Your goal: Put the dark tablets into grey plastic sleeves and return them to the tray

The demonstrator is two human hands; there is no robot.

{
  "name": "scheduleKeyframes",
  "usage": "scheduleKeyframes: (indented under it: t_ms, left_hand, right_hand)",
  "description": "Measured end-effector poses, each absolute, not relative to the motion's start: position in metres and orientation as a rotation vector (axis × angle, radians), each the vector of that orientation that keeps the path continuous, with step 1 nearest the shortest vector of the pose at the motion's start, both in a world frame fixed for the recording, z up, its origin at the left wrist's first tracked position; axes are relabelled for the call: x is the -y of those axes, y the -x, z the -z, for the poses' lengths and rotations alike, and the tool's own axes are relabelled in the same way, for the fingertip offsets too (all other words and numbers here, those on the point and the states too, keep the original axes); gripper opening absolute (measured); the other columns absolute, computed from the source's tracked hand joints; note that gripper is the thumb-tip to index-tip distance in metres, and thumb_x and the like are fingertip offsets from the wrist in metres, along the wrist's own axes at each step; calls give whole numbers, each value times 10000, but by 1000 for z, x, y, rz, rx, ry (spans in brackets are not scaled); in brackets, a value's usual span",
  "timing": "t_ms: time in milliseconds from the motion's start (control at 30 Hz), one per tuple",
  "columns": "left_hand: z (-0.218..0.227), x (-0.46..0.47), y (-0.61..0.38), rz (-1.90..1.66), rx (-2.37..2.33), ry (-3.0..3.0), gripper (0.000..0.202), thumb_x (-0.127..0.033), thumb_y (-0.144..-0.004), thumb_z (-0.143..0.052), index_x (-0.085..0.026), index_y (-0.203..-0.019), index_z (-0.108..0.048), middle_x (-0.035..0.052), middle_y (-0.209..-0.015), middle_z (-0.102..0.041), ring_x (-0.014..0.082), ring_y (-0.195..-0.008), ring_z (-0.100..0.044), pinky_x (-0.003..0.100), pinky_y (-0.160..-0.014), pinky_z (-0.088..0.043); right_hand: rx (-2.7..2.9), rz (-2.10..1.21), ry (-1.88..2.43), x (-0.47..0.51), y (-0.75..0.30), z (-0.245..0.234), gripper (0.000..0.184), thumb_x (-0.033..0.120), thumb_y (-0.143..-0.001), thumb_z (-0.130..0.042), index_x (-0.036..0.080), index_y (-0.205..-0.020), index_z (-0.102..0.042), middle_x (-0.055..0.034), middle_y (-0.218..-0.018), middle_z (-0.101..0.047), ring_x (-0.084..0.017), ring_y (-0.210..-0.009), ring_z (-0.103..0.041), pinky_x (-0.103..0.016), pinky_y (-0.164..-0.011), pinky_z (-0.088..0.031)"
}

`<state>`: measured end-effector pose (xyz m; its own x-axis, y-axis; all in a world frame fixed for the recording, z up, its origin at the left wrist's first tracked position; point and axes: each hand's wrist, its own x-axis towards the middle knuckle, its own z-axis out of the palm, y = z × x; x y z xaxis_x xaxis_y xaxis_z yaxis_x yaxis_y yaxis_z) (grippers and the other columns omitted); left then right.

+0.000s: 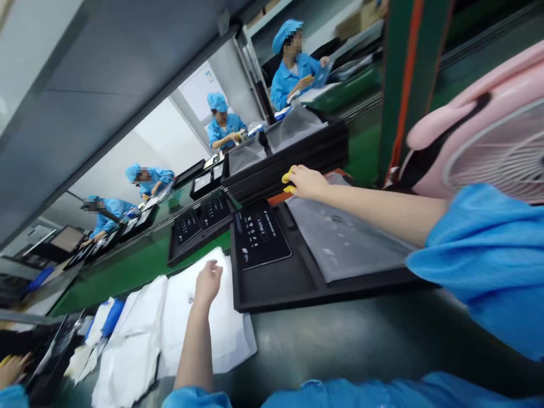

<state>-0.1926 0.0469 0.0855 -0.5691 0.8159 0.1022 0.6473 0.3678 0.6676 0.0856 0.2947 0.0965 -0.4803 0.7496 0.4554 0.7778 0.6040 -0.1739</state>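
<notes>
My left hand is over a stack of white sheets, its fingers loosely curled and apart, with nothing visible in them. Stretched out beyond the black tray, my right hand wears yellow finger covers; its fingers are apart and hold nothing that I can see. An orange surface lies just below that hand. In the tray's left part sits a black printed panel. The right part holds another panel in a cloudy plastic sleeve, partly under my right forearm.
A green conveyor belt runs behind, carrying a black tray with two panels and stacked black trays. White cloths lie left. A pink fan stands right. Several co-workers in blue sit along the line; another person's hand shows lower left.
</notes>
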Motion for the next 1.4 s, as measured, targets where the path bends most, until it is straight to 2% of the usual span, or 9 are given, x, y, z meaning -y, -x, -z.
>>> scheduleKeyframes:
  t_ms: [100, 267, 467, 633, 733, 867, 1000, 1200, 1400]
  left_hand:
    - [-49, -25, 211, -701, -2535, -1202, 130, -170, -648, -642, -197, -750, -566, 53, -723, -639, 213, -797, -610, 315, -796, -391]
    - [-9, -33, 224, -683, -2719, -1336, 145, -272, -774, -541, -163, -868, -525, 113, -946, -577, 223, -910, -553, 314, -776, -392]
    - [13, -34, 238, -538, -2686, -1436, 176, -344, -782, -539, -182, -829, -489, 80, -905, -538, 229, -889, -520, 318, -757, -384]
    - [13, -40, 244, -482, -2702, -1322, 123, -240, -848, -397, -192, -772, -480, 76, -864, -548, 213, -849, -530, 307, -718, -375]
    - [12, -40, 246, -514, -2722, -1281, 150, -207, -848, -369, -192, -745, -478, 73, -850, -548, 203, -838, -531, 305, -717, -379]
    - [13, -33, 250, -629, -2638, -1416, 125, -309, -761, -542, -194, -781, -498, 57, -874, -543, 200, -849, -528, 305, -730, -396]
    - [11, -33, 254, -706, -2647, -1428, 86, -273, -761, -544, -219, -705, -509, 34, -800, -549, 182, -786, -534, 312, -725, -392]
    - [-1, -30, 249, -961, -2649, -1382, 128, -279, -773, -556, -244, -650, -546, 25, -700, -567, 203, -787, -547, 337, -707, -388]
    - [-1, -13, 239, -1119, -2479, -1450, 233, -379, -834, -509, -210, -981, -573, 52, -990, -580, 159, -877, -555, 316, -732, -476]
  right_hand:
    - [2566, 54, 1060, -291, -29, -100, 285, 298, -809, -490, 180, -1055, -573, -112, -1091, -498, -236, -1015, -439, -292, -758, -384]
    - [2730, 41, 1001, -300, 52, -92, 269, 277, -783, -531, 151, -1010, -603, -129, -1107, -516, -238, -1014, -461, -289, -780, -381]
    - [2816, -46, 1174, -330, 97, -73, 400, 408, -841, -419, 126, -1050, -612, -168, -1125, -540, -272, -1053, -486, -328, -806, -390]
    - [2900, -200, 1354, -353, 105, -68, 437, 432, -835, -408, 109, -1004, -650, -181, -1053, -600, -289, -936, -567, -364, -756, -405]
    - [2851, -208, 1363, -359, 101, -93, 487, 476, -830, -402, 99, -1023, -643, -178, -1071, -596, -291, -954, -558, -352, -748, -402]
    - [2834, -179, 1208, -338, 87, -152, 471, 499, -782, -470, 101, -932, -670, -139, -951, -634, -255, -875, -572, -322, -714, -396]
    - [2983, -79, 965, -286, 66, -204, 380, 402, -668, -620, 118, -917, -658, -78, -836, -640, -208, -762, -575, -282, -635, -378]
    - [2764, -121, 953, -226, 7, -240, 204, 286, -614, -684, 132, -744, -653, -22, -647, -599, -177, -697, -570, -258, -603, -358]
    - [2115, -539, 1078, -206, -87, -214, 394, 454, -636, -687, 84, -757, -627, -26, -663, -591, -147, -712, -557, -263, -672, -402]
